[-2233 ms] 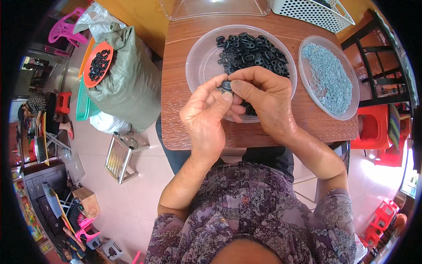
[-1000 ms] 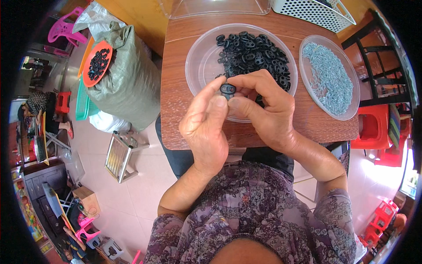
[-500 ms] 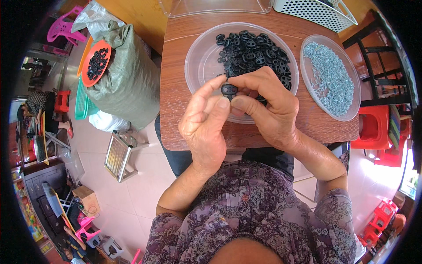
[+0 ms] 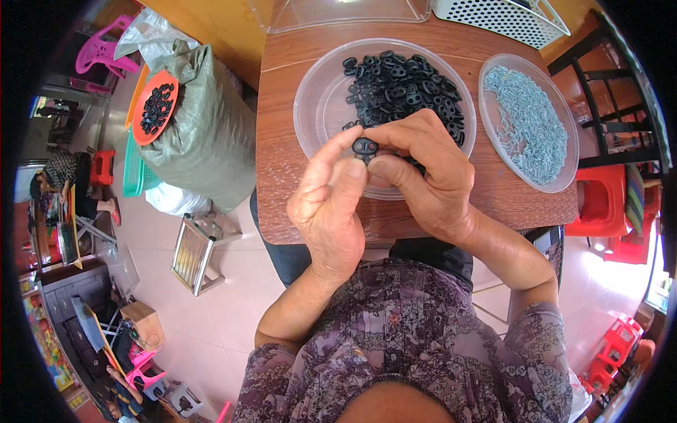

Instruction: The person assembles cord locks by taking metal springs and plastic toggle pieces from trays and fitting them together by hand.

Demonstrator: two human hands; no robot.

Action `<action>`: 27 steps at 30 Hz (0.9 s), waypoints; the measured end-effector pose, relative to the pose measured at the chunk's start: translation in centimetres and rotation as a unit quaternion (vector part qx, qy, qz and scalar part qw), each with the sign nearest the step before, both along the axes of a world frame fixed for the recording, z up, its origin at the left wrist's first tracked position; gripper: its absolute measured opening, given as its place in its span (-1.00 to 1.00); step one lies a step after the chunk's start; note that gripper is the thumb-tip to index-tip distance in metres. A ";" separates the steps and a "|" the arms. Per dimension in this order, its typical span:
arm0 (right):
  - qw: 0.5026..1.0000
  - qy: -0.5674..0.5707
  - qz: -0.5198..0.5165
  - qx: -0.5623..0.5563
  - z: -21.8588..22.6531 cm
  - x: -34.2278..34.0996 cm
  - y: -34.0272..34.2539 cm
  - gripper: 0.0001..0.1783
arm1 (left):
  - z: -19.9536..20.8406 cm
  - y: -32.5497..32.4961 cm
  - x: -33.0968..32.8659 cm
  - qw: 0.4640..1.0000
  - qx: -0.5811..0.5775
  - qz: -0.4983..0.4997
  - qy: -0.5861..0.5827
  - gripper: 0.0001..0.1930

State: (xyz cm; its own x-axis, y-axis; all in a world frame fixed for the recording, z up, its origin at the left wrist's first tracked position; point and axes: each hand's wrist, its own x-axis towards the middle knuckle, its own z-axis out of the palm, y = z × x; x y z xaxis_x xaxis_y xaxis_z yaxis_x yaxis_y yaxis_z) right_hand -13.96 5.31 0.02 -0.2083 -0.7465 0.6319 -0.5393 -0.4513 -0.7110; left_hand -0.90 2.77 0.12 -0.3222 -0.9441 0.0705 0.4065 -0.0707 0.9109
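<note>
A small black two-hole cord lock [image 4: 364,147] is pinched between both hands, above the near rim of a round clear plastic tub [image 4: 305,116]. My left hand [image 4: 330,218] closes on its left side with thumb and forefinger. From the other side, my right hand [image 4: 434,173] grips it with thumb and bent fingers. Behind the hands, a heap of similar black pieces [image 4: 405,88] fills much of the tub. The right hand's fingers cover part of that heap. Small silvery-blue springs [image 4: 532,130] lie piled in a shallow clear round tray [image 4: 495,141] to the right.
The tub and tray stand on a brown wooden table [image 4: 278,190]. At its far side are a clear plastic box [image 4: 345,17] and a white perforated basket [image 4: 497,22]. An orange plate [image 4: 149,132] of black parts rests against a grey-green sack [image 4: 218,127]. Red stools [image 4: 599,201] stand right.
Both hands keep their pinch in nearly the same place. The cord lock's face looks slightly turned, with its holes showing differently. The whole view has shifted a little.
</note>
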 end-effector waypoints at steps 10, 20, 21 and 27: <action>1.000 0.002 -0.001 -0.021 -0.1 0.3 0.0 -0.73 | -0.6 0.1 -0.1 0.998 -0.043 0.002 0.048 -0.64; 0.999 0.020 0.002 -0.048 -0.2 0.7 0.0 -0.72 | -0.4 0.6 -0.3 0.997 -0.042 0.022 0.060 -0.71; 0.999 0.003 0.006 -0.044 -0.2 0.8 0.0 -0.71 | -0.1 0.6 -0.5 0.997 -0.036 0.027 0.067 -0.70; 0.999 -0.007 0.019 -0.027 0.2 0.8 0.3 -0.70 | -0.2 0.6 0.0 0.996 -0.041 0.014 0.072 -0.67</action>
